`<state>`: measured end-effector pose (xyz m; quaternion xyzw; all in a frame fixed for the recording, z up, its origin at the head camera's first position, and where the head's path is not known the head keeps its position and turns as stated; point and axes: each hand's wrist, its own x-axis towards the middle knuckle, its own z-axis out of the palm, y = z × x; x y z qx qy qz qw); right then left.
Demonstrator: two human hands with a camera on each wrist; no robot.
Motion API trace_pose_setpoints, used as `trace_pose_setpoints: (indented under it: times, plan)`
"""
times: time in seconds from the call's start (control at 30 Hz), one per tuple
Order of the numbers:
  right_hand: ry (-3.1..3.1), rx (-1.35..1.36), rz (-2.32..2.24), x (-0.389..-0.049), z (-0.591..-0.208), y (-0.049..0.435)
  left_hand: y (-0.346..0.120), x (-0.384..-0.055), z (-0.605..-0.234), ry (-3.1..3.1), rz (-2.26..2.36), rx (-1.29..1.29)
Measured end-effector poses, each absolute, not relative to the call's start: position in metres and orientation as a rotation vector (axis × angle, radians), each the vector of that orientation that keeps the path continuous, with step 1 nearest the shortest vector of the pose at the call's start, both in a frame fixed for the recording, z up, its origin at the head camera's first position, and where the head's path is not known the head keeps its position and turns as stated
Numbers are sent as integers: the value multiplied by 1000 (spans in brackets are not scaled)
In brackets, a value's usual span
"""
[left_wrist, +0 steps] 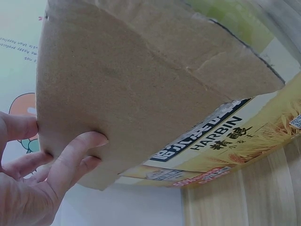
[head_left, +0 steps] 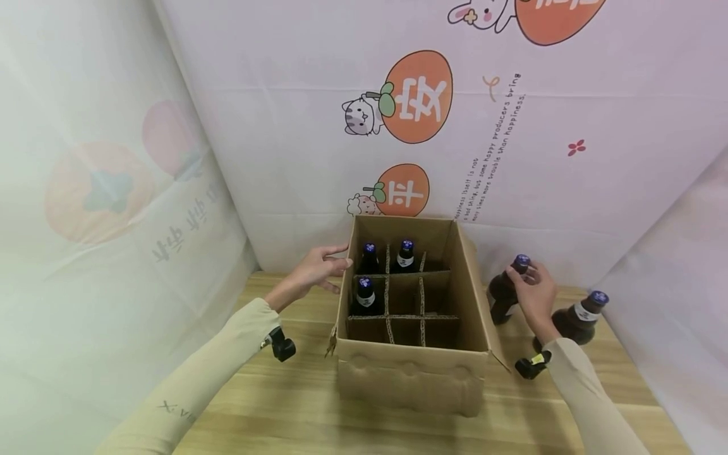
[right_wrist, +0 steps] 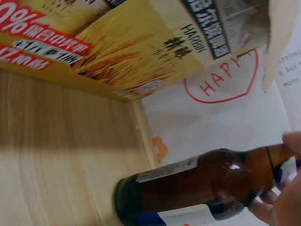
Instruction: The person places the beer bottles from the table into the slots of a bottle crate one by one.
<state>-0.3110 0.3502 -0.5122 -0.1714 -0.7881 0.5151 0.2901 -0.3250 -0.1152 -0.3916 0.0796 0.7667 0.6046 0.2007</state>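
My right hand holds a brown glass beer bottle by the neck, just right of the cardboard box. In the right wrist view the bottle shows its white and blue label, its base close to the wooden tabletop. At the box's left side is my left hand, fingers spread at the upper edge. The left wrist view shows these fingertips against the brown flap. Inside the open box, cardboard dividers form cells; three blue-capped bottles stand at the back left, back middle and middle left.
Another blue-capped bottle stands right of my right hand, partly hidden by the wrist. A wooden table carries everything. White printed cloth rises behind and at both sides. A box flap sticks out on the right.
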Motion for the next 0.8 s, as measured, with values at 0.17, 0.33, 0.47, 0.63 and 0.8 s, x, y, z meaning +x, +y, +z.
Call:
trace_pose_setpoints:
  times: [0.17, 0.33, 0.47, 0.63, 0.8]
  plan:
    - [-2172, -434, 1457, -306, -506, 353, -116, -325, -390, 2152, 1682, 216]
    - [-2243, -419, 1498, -301, -502, 357, -117, -324, -390, 2151, 1680, 214]
    - [-2270, -395, 1499, -298, -501, 360, -116, -324, -390, 2146, 1682, 214]
    - [-2342, -320, 1426, -297, -499, 364, -116, -324, -390, 2150, 1682, 208]
    - [-2455, -245, 1304, -301, -496, 370, -116, -325, -389, 2148, 1674, 224]
